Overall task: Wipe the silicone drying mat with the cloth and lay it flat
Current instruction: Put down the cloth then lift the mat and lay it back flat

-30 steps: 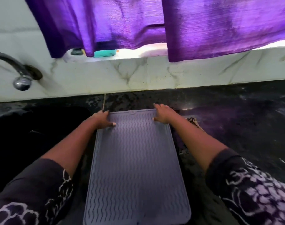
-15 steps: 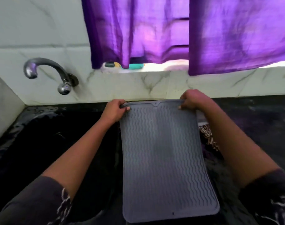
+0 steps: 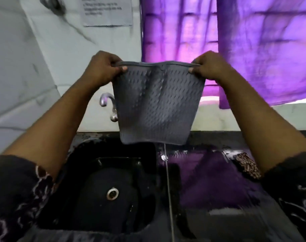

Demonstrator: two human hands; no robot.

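Both top corners of the grey silicone drying mat (image 3: 155, 105) were pinched, one by the left hand (image 3: 103, 68) and one by the right hand (image 3: 208, 68), so that it hung sagging over the black sink (image 3: 96, 194) edge, and it was judged light, floppy and wet-slippery, best held by its rim.

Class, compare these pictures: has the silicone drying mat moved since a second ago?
Yes. The mat has gone up: off the counter, it hangs from the left hand and right hand, its top edge above the tap.

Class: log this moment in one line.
left hand: grips mat corner | right hand: grips mat corner | mat: hangs above sink edge | cloth: on counter
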